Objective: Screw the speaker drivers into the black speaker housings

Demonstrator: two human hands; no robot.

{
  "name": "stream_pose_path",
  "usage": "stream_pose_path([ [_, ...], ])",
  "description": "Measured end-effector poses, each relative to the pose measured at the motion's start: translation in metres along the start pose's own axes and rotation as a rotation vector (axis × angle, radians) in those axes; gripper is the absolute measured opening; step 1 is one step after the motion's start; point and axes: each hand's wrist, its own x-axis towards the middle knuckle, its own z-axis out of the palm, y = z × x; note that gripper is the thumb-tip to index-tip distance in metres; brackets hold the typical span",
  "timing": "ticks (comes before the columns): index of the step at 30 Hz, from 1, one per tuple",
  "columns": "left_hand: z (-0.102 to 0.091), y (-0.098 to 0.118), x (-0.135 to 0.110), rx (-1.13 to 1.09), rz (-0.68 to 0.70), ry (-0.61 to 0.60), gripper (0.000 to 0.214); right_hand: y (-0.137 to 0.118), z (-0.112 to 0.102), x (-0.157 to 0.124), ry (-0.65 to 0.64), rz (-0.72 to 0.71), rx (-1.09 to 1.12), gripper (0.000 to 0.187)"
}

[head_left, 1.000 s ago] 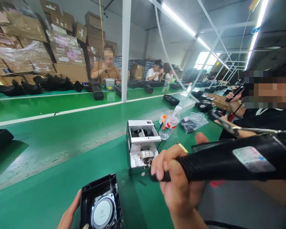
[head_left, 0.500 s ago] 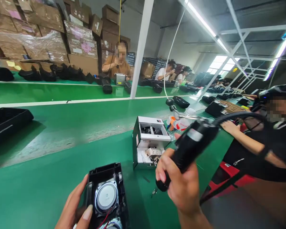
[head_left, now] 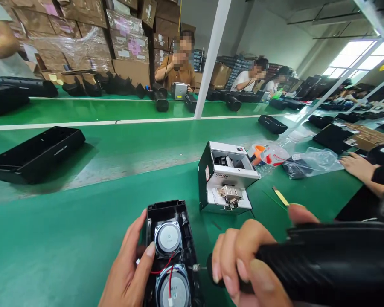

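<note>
The screwdriver (head_left: 323,260) has been lowered beside the speaker housing (head_left: 171,251). Left hand (head_left: 129,268) clamped on it, right hand (head_left: 243,260) on the screwdriver; fastening judged barely begun.

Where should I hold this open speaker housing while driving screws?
Grip the speaker housing by its left long wall, from the left, as the left hand does: speakers and wires fill its open top, and the screwdriver bit comes in from the right.

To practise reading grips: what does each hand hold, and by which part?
The left hand holds the speaker housing by its left side; the right hand grips the electric screwdriver round its front end, near the bit.
</note>
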Motion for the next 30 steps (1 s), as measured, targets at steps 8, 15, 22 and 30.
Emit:
stream_pose_path([
  [8,0.002,0.008,-0.002,0.012,-0.032,0.017,0.069,0.03,0.001,-0.007,0.023,0.091,0.037,0.05],
  [15,0.002,0.01,-0.004,0.005,-0.034,0.015,0.067,0.039,-0.001,-0.014,-0.009,0.092,0.004,0.054],
  [22,0.003,0.01,-0.003,0.016,-0.007,0.023,0.069,0.046,-0.002,-0.017,-0.044,0.092,0.035,0.049],
  [30,0.003,0.005,-0.002,0.011,0.026,0.045,0.061,0.048,-0.004,-0.013,-0.078,0.078,0.043,0.044],
])
